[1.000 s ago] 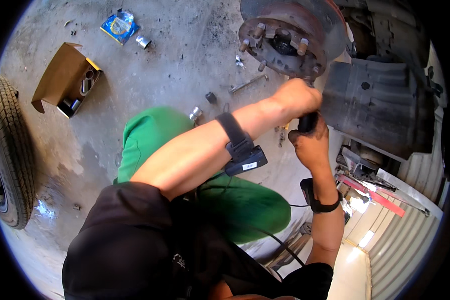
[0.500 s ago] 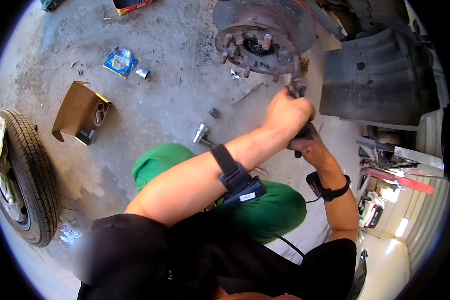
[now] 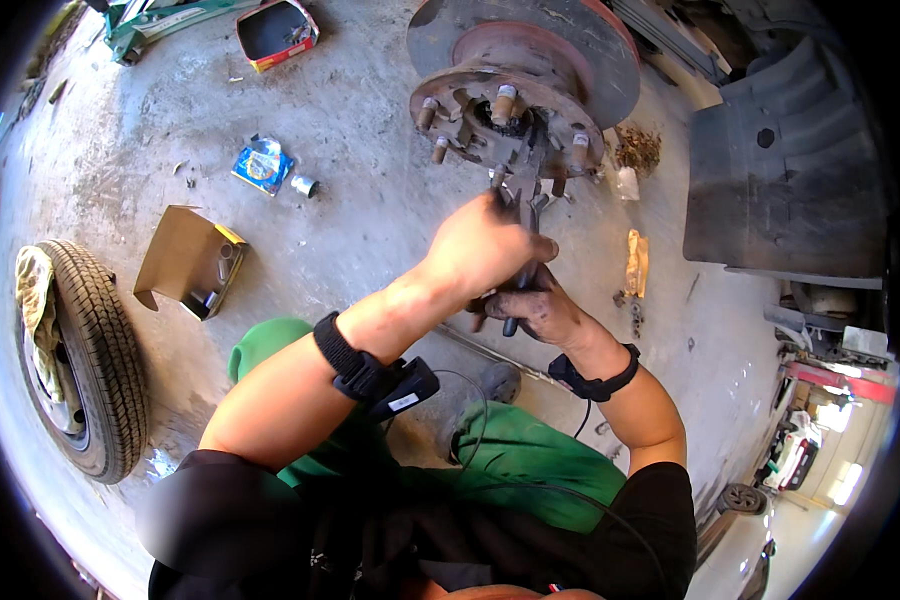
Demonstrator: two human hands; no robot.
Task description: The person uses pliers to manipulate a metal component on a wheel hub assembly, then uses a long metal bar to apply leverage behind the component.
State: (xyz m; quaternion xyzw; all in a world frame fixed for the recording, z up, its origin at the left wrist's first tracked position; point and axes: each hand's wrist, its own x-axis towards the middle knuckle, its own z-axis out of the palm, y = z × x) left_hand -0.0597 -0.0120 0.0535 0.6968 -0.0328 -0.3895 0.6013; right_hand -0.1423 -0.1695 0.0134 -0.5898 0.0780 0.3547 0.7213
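My left hand [image 3: 478, 245] is closed around a dark long-handled tool that looks like pliers [image 3: 533, 185]. Just below it, my right hand [image 3: 542, 308], its fingers darkened with grime, is wrapped round the lower handles. The tool's upper end overlaps the front of a rusty wheel hub [image 3: 460, 135] with several studs, near its centre opening; whether it touches the metal I cannot tell. Behind the hub flange is a large brake disc [image 3: 595, 60]. My fingers hide much of the tool's middle.
An open cardboard box [image 3: 185, 260] with metal parts lies left, beside a leaning tyre [image 3: 95, 360] draped with cloth. Farther off are a blue packet [image 3: 262, 165], a metal socket [image 3: 305, 186] and a red-edged tray [image 3: 278, 35]. A dark mudguard panel [image 3: 780, 170] hangs at right.
The view has shifted, showing more of the hub. Both hands, still gripping the tool, have moved left, and its upper end now lies over the hub's face rather than at its right edge.
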